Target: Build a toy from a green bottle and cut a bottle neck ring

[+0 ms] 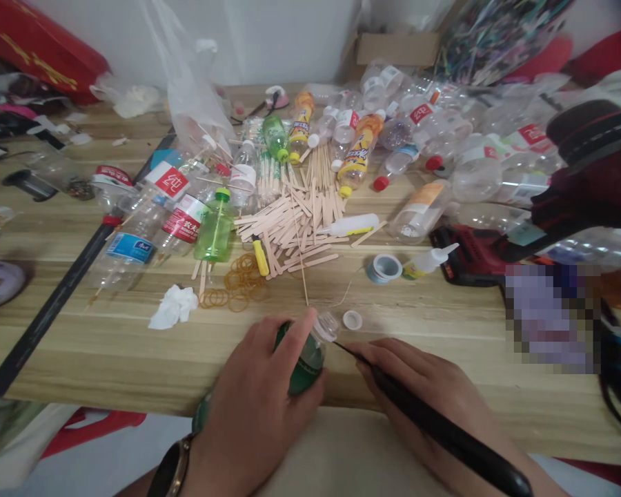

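Note:
My left hand (266, 386) is wrapped round a plastic bottle with a green label (310, 366), tilted near the table's front edge. Its clear neck (327, 326) points away from me and to the right. In my right hand (424, 386) is a black-handled tool (445, 431) with a thin dark tip, held like a pen. That tip is at the bottle's neck; whether it touches I cannot tell. Beyond my left fingertips is a thin wooden skewer (303, 276), its near end close to the index finger. A white bottle cap (352, 319) lies just right of the neck.
Flat wooden sticks (294, 224) lie in a heap mid-table. Rubber bands (243, 279), a yellow-handled screwdriver (260, 255), crumpled tissue (173, 307), a tape roll (384, 268) and a glue bottle (429, 261) are nearby. Bottles crowd both sides; a cordless power tool (476, 252) stands right.

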The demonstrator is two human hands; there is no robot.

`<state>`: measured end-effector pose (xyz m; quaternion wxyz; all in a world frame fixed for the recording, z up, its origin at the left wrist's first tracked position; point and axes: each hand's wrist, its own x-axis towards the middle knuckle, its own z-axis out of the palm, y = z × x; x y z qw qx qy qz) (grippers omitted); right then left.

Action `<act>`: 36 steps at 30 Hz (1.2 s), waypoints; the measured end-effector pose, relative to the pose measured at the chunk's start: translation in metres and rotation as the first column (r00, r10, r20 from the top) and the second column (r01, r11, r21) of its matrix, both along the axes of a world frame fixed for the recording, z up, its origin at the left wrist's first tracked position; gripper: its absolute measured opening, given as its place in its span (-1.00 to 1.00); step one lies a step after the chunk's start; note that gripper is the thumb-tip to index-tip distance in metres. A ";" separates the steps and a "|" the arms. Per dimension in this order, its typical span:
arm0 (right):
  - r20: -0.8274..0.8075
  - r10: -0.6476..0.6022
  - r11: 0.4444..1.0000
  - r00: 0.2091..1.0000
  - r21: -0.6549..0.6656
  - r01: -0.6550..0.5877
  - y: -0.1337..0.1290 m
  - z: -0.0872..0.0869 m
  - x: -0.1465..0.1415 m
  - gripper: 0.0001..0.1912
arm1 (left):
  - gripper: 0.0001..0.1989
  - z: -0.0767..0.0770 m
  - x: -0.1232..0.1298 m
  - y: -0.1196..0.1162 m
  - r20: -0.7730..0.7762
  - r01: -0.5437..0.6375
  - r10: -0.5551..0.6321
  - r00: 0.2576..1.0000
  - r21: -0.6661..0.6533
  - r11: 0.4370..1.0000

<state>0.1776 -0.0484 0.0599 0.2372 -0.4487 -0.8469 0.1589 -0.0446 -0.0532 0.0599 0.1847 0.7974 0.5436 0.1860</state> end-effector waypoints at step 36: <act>0.330 0.018 0.993 0.944 -0.116 0.021 0.036 0.031 0.009 -0.62 | -0.44 0.007 0.003 0.003 -0.321 0.101 -0.023 0.947 0.231 0.968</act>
